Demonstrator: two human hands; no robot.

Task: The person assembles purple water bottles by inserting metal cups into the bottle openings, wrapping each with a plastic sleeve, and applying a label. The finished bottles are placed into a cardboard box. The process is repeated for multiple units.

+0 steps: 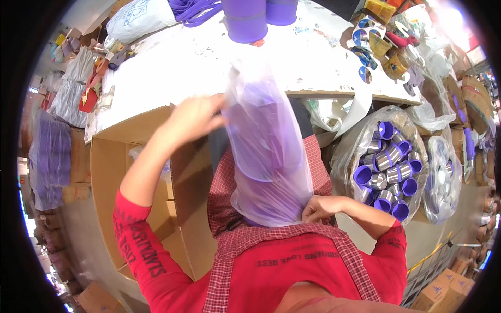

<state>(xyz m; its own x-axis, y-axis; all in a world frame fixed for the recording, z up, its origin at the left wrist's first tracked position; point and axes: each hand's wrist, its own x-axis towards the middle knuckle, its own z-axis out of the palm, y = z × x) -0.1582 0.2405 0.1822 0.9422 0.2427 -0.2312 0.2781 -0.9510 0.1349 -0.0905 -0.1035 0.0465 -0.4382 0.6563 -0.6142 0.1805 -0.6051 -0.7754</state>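
Observation:
A translucent plastic bag (pixel 271 182) lies over my lap, with purple pieces showing dimly through it; their exact kind is hard to make out. My right hand (pixel 322 208) has its fingers curled on the bag's near right edge, gripping the plastic. At the far left edge of the bag is my left hand (pixel 197 119), slightly blurred, its fingers stretched and apart beside the plastic. Under the bag I wear a red checked apron (pixel 318 161).
An open cardboard box (pixel 133 156) stands at my left. On the right, a plastic sack of steel-and-purple cups (pixel 389 159) sits by the white table (pixel 172 68). Purple cylinders (pixel 244 23) stand on the table, with labels and tape rolls (pixel 368 49) at its right.

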